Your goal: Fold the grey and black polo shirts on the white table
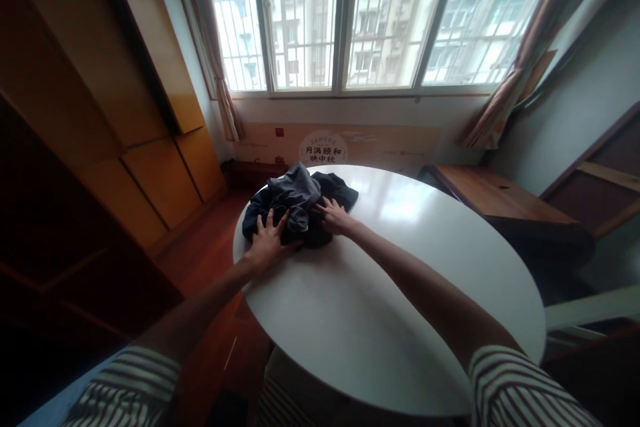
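Striped sleeves (520, 387), round white table (350, 347) — left hand (267, 243), right hand (336, 217) spread flat on crumpled dark garment (295, 203)

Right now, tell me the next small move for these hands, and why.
Probably smooth the crumpled dark cloth outward. The left hand and right hand both lie spread on its near edge, and it sits bunched in folds on the white round table.
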A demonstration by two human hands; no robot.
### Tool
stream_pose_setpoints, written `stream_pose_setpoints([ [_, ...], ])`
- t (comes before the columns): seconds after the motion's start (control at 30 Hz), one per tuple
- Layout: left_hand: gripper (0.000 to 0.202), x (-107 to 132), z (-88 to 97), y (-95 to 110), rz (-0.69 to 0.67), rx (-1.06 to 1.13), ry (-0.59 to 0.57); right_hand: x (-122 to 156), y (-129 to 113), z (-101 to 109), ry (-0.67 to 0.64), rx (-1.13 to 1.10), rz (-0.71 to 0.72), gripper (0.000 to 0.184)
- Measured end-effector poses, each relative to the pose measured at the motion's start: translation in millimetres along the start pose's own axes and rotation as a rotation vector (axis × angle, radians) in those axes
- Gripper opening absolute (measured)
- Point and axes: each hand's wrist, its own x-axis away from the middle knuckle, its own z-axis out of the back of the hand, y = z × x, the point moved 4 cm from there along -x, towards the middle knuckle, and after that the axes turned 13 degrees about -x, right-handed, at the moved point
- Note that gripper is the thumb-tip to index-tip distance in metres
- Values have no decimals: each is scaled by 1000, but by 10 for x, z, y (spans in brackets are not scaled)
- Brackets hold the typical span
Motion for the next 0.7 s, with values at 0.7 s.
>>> stream_pose_setpoints([
  [0.7,80,-320,245,85,158,-74,158,999,376,165,164,-161,267,51],
])
